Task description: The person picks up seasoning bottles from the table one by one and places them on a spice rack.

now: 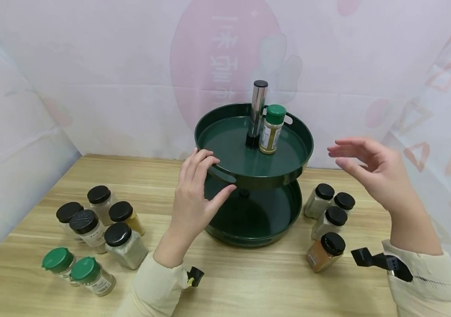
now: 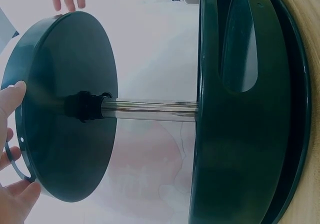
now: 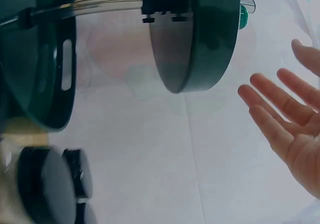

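Note:
A dark green two-tier round tray stand [image 1: 265, 181] has a chrome centre post [image 1: 257, 108]. On its upper tray, a green-capped spice jar [image 1: 271, 137] stands upright beside the post. My left hand [image 1: 195, 191] grips the upper tray's near-left rim by the handle slot; fingers reach over the edge while the thumb lies outside. The left wrist view shows the left thumb [image 2: 12, 97] against the tray wall. To the right of the stand, my right hand [image 1: 376, 169] is raised in the air, apart from everything. Its loosely bent fingers [image 3: 280, 97] hold nothing.
Several black-capped spice jars [image 1: 120, 240] stand at the left, with two green-capped jars [image 1: 96, 277] nearer the front. More black-capped jars [image 1: 322, 202] are grouped right of the stand, the front one, an orange-filled jar [image 1: 324, 253]. A pale printed backdrop [image 1: 130, 88] surrounds the wooden table [image 1: 249, 281].

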`<state>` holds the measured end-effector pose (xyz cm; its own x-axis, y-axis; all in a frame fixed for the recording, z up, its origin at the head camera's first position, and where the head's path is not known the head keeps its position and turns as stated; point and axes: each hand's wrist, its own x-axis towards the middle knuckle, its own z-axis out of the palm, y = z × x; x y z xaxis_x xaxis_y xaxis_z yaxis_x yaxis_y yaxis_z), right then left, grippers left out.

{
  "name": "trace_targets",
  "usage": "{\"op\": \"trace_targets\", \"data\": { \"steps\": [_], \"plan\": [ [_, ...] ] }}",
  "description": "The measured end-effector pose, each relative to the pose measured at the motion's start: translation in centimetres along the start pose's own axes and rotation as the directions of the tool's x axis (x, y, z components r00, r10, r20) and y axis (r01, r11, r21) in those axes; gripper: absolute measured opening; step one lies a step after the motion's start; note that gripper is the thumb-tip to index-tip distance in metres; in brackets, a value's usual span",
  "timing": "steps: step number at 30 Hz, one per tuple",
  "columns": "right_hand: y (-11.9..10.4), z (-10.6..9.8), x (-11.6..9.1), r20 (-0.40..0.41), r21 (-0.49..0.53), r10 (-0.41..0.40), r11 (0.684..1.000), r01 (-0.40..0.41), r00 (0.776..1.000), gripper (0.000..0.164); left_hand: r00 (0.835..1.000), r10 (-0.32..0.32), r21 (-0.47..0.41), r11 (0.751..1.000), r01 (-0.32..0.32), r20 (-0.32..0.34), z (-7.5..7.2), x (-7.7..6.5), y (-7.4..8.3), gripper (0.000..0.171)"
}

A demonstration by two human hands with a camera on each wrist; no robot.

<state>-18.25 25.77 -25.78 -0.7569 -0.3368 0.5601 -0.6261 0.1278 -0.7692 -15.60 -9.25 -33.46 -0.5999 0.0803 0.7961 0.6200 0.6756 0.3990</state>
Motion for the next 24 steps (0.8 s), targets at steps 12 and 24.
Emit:
{"op": "trace_targets", "data": {
  "steps": [12, 24],
  "plan": [
    [1.2, -0.2, -4.4, 0.160, -0.160, 0.040, 0.987, -0.015, 0.986, 0.040, 1.000, -0.008, 0.009, 1.000, 0.008, 0.007, 0.0, 0.0, 0.0, 0.061],
    [3.2, -0.5, -8.0, 0.255, -0.159, 0.086, 0.986, -0.046, 0.963, 0.041, 1.000, -0.007, 0.003, 1.000, 0.007, 0.003, 0.0, -0.1, -0.1, 0.061]
  ]
}}
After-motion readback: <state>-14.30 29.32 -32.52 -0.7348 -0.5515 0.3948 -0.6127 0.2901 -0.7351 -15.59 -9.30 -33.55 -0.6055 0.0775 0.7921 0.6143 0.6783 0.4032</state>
